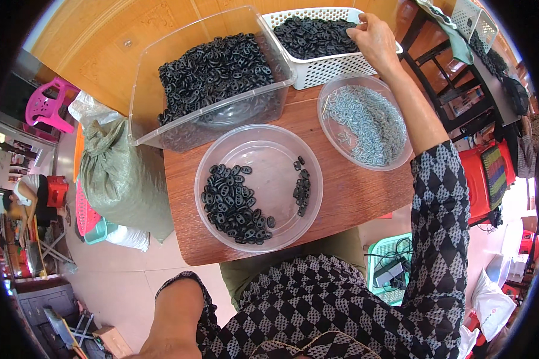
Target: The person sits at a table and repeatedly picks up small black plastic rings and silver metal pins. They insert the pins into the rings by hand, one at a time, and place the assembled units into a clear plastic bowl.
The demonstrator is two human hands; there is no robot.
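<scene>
My right hand [375,39] reaches to the right end of a white perforated basket [326,73]. Its fingers are bent together at the edge of a heap of small black oval pieces [314,37]; what lies between the fingertips is hidden. My left arm [176,314] hangs down at the lower left, and its hand is out of view. Before me stands a round clear tub [275,224]. Black two-holed oval pieces [227,203] are piled in its left half, and smaller black pieces [302,191] lie along its right side.
A large clear bin [153,133] of black pieces stands at the back left of the wooden table [188,239]. Under my right forearm sits a bowl [326,113] of small silvery screws [371,125]. A tied sack [123,173] leans left of the table; a green basket [380,248] sits below right.
</scene>
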